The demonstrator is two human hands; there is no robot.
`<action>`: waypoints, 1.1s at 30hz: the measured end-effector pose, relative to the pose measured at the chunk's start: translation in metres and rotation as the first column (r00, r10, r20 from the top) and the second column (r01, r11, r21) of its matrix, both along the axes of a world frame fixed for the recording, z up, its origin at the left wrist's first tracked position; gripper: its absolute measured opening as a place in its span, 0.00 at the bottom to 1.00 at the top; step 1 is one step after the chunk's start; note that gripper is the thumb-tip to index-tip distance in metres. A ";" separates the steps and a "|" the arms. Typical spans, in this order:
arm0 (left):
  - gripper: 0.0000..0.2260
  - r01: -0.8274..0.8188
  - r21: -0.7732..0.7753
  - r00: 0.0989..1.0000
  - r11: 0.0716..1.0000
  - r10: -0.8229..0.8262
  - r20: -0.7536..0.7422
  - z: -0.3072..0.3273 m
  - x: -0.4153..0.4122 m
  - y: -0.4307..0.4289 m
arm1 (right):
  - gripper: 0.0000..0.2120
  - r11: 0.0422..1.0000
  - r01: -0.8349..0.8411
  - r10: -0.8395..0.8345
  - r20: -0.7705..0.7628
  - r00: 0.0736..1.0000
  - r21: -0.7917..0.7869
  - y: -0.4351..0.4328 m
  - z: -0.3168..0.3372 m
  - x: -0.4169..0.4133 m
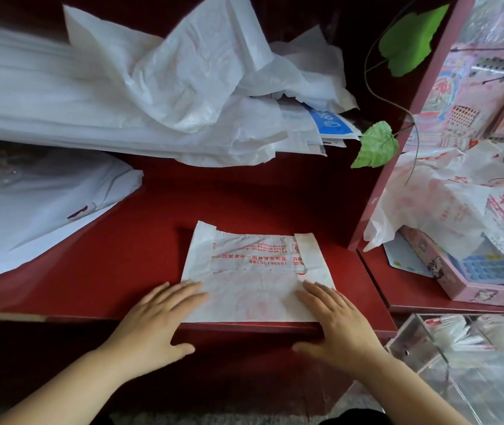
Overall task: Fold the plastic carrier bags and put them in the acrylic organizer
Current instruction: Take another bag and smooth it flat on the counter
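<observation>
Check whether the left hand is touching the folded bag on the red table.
Touching. The head view shows the left hand laying its straight fingers flat on the near left corner of the folded bag, with no gap between them.

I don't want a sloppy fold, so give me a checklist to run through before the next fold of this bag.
1. Bag lies flat on the red table: ok.
2. Left hand presses its near left corner: ok.
3. Right hand presses its near right corner: ok.
4. Bag's near edge runs along the table's front edge: ok.
5. Free slot in the acrylic organizer: cannot tell.
</observation>
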State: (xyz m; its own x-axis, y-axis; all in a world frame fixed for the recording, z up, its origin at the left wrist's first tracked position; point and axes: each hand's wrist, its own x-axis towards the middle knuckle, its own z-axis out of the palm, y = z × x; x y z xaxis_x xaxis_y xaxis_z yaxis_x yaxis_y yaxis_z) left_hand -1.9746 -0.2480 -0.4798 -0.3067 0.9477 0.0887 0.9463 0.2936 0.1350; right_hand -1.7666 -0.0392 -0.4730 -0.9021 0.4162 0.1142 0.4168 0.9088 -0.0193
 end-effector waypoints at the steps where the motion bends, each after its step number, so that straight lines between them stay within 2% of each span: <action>1: 0.28 0.032 0.036 0.998 0.999 -0.034 0.044 -0.002 0.001 -0.005 | 0.32 0.999 -0.031 0.031 -0.042 0.999 -0.015 -0.001 0.001 0.002; 3: 0.21 0.076 0.164 0.991 0.983 -0.093 0.095 -0.004 0.002 -0.016 | 0.25 0.991 -0.121 0.110 -0.167 0.980 -0.055 -0.003 0.001 0.008; 5: 0.21 0.075 0.282 0.996 0.957 -0.085 0.024 -0.006 -0.001 -0.023 | 0.24 0.987 -0.160 0.148 -0.282 0.948 -0.021 0.000 -0.002 0.016; 8: 0.26 0.095 0.280 0.994 0.955 -0.075 -0.081 -0.010 -0.010 -0.023 | 0.27 0.991 -0.131 0.135 -0.276 0.952 0.033 0.010 -0.008 0.027; 10: 0.25 0.099 0.285 0.995 0.953 -0.086 -0.060 -0.013 -0.016 -0.019 | 0.26 0.993 -0.098 0.110 -0.266 0.958 0.059 0.014 -0.011 0.028; 13: 0.24 -0.025 0.371 0.987 0.928 -0.037 0.159 -0.018 -0.022 -0.016 | 0.19 0.999 -0.050 0.040 -0.336 0.941 -0.021 0.015 -0.010 0.028; 15: 0.23 -0.113 0.435 0.964 0.893 -0.008 0.267 -0.018 -0.018 -0.019 | 0.15 0.992 -0.076 0.028 -0.413 0.910 -0.100 0.017 -0.012 0.031; 17: 0.28 -0.255 0.467 0.907 0.847 0.042 0.419 -0.010 -0.006 -0.020 | 0.11 0.971 -0.103 -0.011 -0.477 0.879 -0.213 0.015 -0.007 0.033; 18: 0.26 -0.317 0.459 0.869 0.830 0.060 0.492 -0.005 0.000 -0.020 | 0.08 0.954 -0.085 -0.073 -0.501 0.863 -0.286 0.013 -0.002 0.033; 20: 0.19 -0.412 0.436 0.811 0.800 0.104 0.575 0.000 0.008 -0.019 | 0.05 0.910 -0.038 -0.178 -0.470 0.865 -0.413 0.009 0.006 0.030; 21: 0.16 -0.442 0.436 0.799 0.784 0.123 0.589 0.001 0.009 -0.017 | 0.09 0.894 -0.027 -0.198 -0.448 0.872 -0.447 0.007 0.007 0.028; 23: 0.13 -0.499 0.442 0.783 0.745 0.170 0.599 0.002 0.010 -0.014 | 0.13 0.901 -0.040 -0.184 -0.463 0.867 -0.432 0.003 0.007 0.023; 25: 0.13 -0.552 0.441 0.764 0.708 0.216 0.608 0.001 0.011 -0.010 | 0.06 0.913 -0.013 -0.187 -0.448 0.874 -0.407 0.001 0.004 0.019; 28: 0.11 -0.610 0.454 0.755 0.649 0.302 0.583 -0.002 0.015 -0.001 | 0.09 0.914 0.115 -0.283 -0.409 0.867 -0.389 0.006 0.002 0.012; 30: 0.06 -0.663 0.468 0.727 0.585 0.354 0.588 -0.001 0.016 0.006 | 0.15 0.904 0.182 -0.343 -0.403 0.848 -0.387 0.008 0.005 0.004; 33: 0.09 -0.701 0.476 0.709 0.531 0.449 0.543 0.001 0.014 0.015 | 0.16 0.878 0.296 -0.427 -0.334 0.840 -0.377 0.011 0.008 -0.012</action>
State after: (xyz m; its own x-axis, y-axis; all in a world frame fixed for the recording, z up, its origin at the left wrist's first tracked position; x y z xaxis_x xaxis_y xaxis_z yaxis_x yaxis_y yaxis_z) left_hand -1.9605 -0.2327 -0.4791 -0.8883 0.3017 0.3463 0.4556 0.4839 0.7472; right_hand -1.7784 -0.0277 -0.4646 -0.5828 0.7754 0.2431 0.6106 0.6152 -0.4987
